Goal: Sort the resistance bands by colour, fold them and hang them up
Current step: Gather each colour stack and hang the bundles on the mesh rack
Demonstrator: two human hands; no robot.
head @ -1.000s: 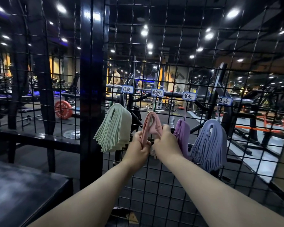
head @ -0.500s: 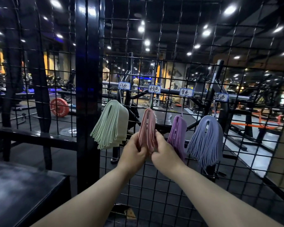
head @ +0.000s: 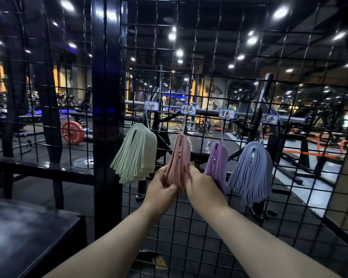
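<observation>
The left hand and the right hand both grip the lower ends of the pink bands, fingers curled round them from either side; the bundle hangs folded on the wire grid under a label; green bands hang to its left; purple bands and blue bands hang to its right.

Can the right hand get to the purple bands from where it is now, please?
Probably yes. The purple bands hang just beside the right hand, on its right, with nothing between them. The hand holds the pink bands, though, so it must let go first.
</observation>
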